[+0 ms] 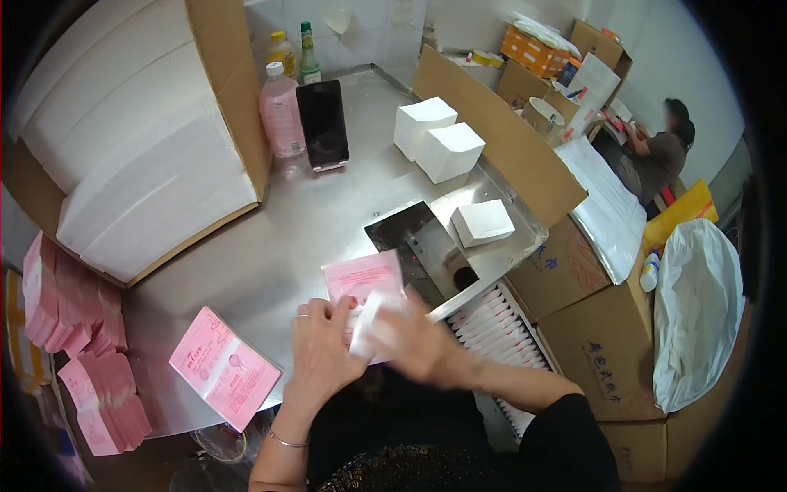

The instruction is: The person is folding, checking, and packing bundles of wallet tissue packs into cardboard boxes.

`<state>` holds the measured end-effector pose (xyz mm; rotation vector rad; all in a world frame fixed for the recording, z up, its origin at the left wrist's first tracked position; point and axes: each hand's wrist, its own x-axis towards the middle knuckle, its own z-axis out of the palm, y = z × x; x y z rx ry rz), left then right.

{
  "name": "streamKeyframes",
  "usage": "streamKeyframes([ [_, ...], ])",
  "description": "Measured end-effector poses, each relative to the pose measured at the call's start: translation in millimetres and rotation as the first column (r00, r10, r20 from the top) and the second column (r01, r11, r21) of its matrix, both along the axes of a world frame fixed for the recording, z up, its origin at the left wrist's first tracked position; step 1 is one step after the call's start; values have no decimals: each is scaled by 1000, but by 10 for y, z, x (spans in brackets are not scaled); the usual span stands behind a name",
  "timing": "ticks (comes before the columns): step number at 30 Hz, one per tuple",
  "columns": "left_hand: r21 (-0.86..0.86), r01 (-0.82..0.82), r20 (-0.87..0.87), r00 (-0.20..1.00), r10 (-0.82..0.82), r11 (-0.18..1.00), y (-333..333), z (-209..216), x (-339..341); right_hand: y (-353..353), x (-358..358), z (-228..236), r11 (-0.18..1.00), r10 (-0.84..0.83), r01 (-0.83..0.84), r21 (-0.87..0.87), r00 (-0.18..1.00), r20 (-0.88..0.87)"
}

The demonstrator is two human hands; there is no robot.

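Observation:
My left hand (322, 353) bends its fingers around the near edge of an upper pink printed wrapper (363, 274) at the table's front edge. Motion blurs my right hand (426, 344), which appears to grip a small stack of white tissues (369, 321) over that wrapper. The tissues lie between both hands and partly hide the fingertips. To the left, a pile of flat pink wrappers (225, 367) rests on the metal table (303, 217). Three white tissue blocks stand further off, one of them (484, 222) beside a rectangular opening (392, 235) in the tabletop.
A large carton (225, 90) of white tissues stands at the left, with bundled pink wrappers (74, 303) below. A phone (323, 125) leans by several bottles. Right of me are a tray of white packs (502, 332), cartons (602, 353) and a white bag (697, 312). Another person (656, 156) sits far right.

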<state>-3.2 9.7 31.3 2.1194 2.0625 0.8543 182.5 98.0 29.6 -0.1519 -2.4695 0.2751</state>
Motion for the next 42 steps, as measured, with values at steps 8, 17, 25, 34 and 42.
streamKeyframes([
  [8, -118, -26, 27, 999, 30, 993, -126, 204, 152, 742, -624, -426, 870, -483, 487, 80, 808, 339],
  [17, 110, -115, 27, 993, 112, 987, -844, 191, -278, 831, 15, -108, 771, -608, 628, 106, 676, 416],
  [25, -190, -555, -253, 825, 506, 810, -1464, 189, -814, 1402, 614, -195, 482, -867, 854, 194, 497, -31],
  [34, 27, 62, 102, 993, -65, 998, -318, 94, 12, 1577, 757, -222, 559, -820, 828, 46, 560, -120],
  [42, 40, 57, 31, 998, -59, 998, -233, -62, 13, 1651, 830, -156, 548, -837, 837, 9, 548, -11],
])
